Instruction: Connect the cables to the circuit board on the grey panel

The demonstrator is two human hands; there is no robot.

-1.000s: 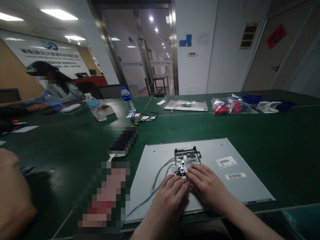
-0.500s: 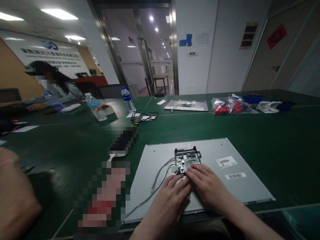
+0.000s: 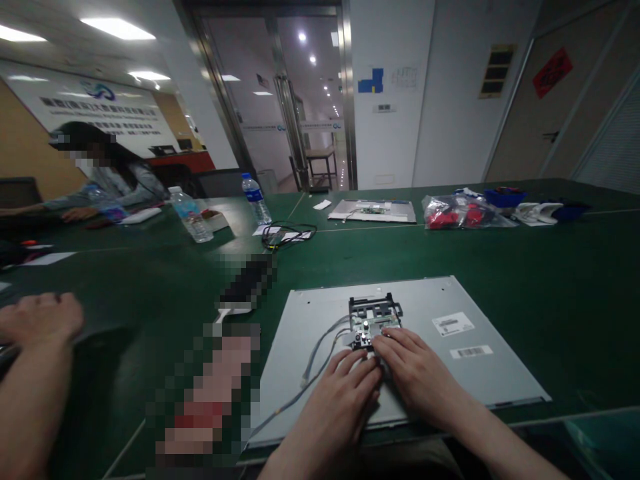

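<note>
We see both hands low on a grey panel (image 3: 400,347) lying flat on the green tabletop (image 3: 550,267). The left hand (image 3: 345,393) lies at 7 o'clock of a small circuit board (image 3: 373,323), its fingers (image 3: 363,370) loosely spread, gripping nothing we can make out. The right hand (image 3: 415,370) lies at 5 o'clock of the board, fingers flat and extended, tips touching the board's near edge. Grey cables (image 3: 320,347) trail off toward 8 o'clock. Another person's hand (image 3: 43,317) rests at 9 o'clock, well apart.
</note>
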